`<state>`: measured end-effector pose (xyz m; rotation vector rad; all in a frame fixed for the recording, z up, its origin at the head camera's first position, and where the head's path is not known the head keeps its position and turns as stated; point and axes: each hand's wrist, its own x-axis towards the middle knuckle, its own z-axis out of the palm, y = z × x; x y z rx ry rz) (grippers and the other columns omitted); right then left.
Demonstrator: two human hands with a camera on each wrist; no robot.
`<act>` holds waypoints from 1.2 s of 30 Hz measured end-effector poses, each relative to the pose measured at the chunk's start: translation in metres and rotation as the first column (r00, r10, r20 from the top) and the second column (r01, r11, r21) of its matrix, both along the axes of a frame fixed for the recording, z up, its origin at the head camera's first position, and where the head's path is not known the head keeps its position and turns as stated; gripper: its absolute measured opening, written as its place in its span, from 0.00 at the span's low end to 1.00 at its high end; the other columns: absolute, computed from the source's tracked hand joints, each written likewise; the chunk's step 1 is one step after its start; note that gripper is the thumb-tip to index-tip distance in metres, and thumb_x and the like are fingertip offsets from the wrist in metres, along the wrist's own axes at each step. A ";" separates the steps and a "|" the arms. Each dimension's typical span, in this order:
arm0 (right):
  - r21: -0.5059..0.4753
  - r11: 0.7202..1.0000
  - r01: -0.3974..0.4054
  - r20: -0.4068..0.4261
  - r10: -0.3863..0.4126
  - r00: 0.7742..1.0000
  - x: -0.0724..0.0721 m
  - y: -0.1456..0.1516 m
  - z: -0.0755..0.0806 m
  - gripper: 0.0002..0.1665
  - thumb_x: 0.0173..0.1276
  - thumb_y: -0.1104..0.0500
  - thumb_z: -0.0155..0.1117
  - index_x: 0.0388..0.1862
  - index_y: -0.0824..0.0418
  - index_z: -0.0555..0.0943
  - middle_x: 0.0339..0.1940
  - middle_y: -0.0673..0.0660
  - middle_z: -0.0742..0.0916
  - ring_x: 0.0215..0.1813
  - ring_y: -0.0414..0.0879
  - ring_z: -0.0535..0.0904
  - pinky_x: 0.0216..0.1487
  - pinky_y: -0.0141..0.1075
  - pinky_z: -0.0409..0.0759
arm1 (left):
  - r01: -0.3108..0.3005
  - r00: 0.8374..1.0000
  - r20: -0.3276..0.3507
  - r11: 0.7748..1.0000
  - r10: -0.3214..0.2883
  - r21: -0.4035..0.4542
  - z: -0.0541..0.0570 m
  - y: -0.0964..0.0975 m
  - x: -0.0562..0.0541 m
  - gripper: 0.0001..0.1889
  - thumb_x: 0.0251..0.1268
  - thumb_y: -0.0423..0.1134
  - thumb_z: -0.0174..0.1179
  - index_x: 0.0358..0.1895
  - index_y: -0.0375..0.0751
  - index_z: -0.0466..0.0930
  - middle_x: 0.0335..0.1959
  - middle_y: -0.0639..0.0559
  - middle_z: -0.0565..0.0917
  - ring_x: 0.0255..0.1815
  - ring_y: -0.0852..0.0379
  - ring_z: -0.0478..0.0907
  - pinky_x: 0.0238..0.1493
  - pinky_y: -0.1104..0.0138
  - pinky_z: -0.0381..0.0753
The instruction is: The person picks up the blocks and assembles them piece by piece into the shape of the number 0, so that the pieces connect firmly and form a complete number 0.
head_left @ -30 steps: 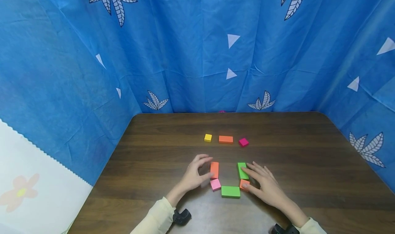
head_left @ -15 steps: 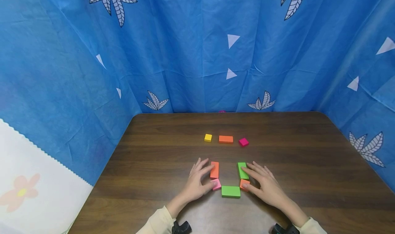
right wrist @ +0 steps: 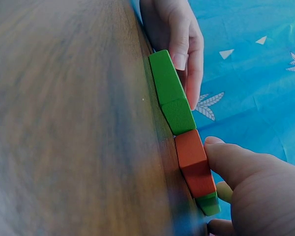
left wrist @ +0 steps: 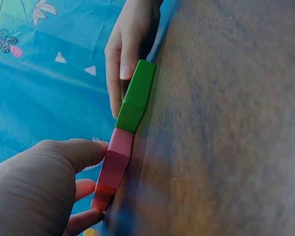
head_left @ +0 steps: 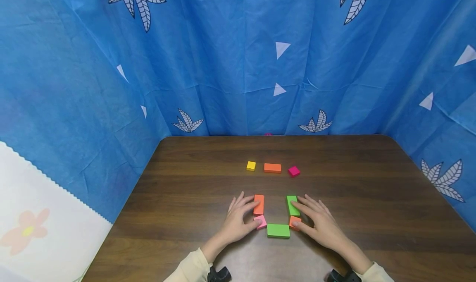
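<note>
Coloured wooden blocks form a U on the table. My left hand (head_left: pixel 235 225), fingers loosely spread, rests its thumb on the pink block (head_left: pixel 262 219) and its index finger on the long orange block (head_left: pixel 258 210). On the opposite side, my right hand (head_left: pixel 322 225) has its thumb on the small orange block (head_left: pixel 295 218) and its index finger over the upper green block (head_left: pixel 291 199). A green block (head_left: pixel 278 230) lies crosswise between both thumbs, at the near end. In the left wrist view, the left thumb presses the side of the pink block (left wrist: pixel 116 162).
Farther back on the brown wooden table (head_left: pixel 193 162) lie a yellow block (head_left: pixel 251 166), an orange block (head_left: pixel 272 168) and a magenta block (head_left: pixel 293 171) in a loose row. A blue patterned curtain (head_left: pixel 223 58) hangs behind the table's far edge.
My left hand has shifted slightly nearer, its thumb moving from the long orange block down onto the pink block, which now sits turned the other way. The right hand stays still.
</note>
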<state>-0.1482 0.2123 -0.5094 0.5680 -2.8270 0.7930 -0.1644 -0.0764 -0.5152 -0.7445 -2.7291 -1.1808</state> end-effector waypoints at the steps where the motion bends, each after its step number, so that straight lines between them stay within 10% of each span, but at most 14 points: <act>1: 0.001 1.000 0.000 0.000 0.000 1.000 0.000 0.000 0.000 0.36 0.61 0.38 0.68 0.65 0.51 0.77 0.68 0.60 0.77 0.73 0.63 0.65 0.68 0.69 0.55 | 0.000 1.000 -0.002 1.000 0.000 0.002 0.000 0.000 0.000 0.28 0.57 0.46 0.67 0.62 0.43 0.79 0.64 0.42 0.76 0.75 0.33 0.56 0.72 0.36 0.49; 27: -0.010 1.000 -0.007 -0.055 0.007 0.998 -0.001 0.000 0.001 0.32 0.65 0.44 0.66 0.66 0.53 0.76 0.65 0.60 0.80 0.70 0.63 0.69 0.65 0.69 0.60 | -0.009 1.000 -0.025 1.000 0.009 -0.010 -0.002 -0.001 0.001 0.28 0.56 0.46 0.68 0.61 0.43 0.79 0.65 0.43 0.76 0.74 0.36 0.59 0.72 0.37 0.50; 36: -0.046 0.998 0.034 -0.113 -0.039 0.993 -0.046 0.015 0.023 0.30 0.65 0.56 0.68 0.66 0.61 0.75 0.59 0.64 0.82 0.59 0.62 0.77 0.56 0.65 0.73 | -0.007 1.000 -0.022 1.000 0.006 -0.010 -0.002 0.001 0.000 0.28 0.56 0.45 0.68 0.61 0.43 0.79 0.65 0.42 0.76 0.74 0.35 0.59 0.72 0.36 0.50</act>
